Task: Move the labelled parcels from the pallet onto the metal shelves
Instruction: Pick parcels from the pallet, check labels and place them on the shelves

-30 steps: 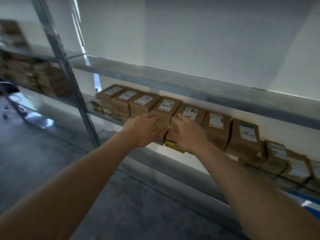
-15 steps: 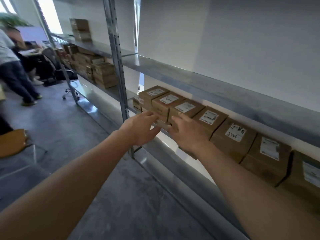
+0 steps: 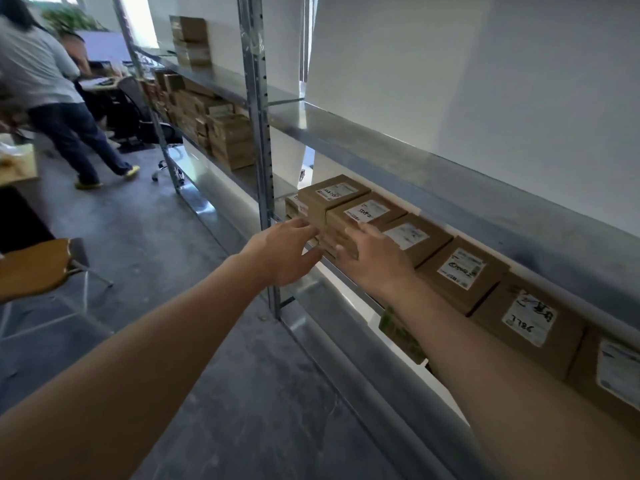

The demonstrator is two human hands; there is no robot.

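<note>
at the far left a person in a grey top [image 3: 33, 69] stands by a desk, with an orange chair [image 3: 33, 266] nearer on the grey floor. further right, brown boxes [image 3: 214, 129] sit stacked on the far bay of the metal shelves [image 3: 381, 147]. the left hand [image 3: 282, 252] reaches forward beside the upright post [image 3: 258, 140], fingers straight and relaxed, their tips at the front of the first parcel stack [image 3: 330, 199]; whether they touch it i cannot tell. just right of it, the right hand [image 3: 375, 258] lies with fingers spread and loosely extended against the front of the second parcel [image 3: 365, 213], holding nothing. the labelled parcels [image 3: 460, 270] run in a row along the lower shelf toward the right edge, each with a white label on top.
</note>
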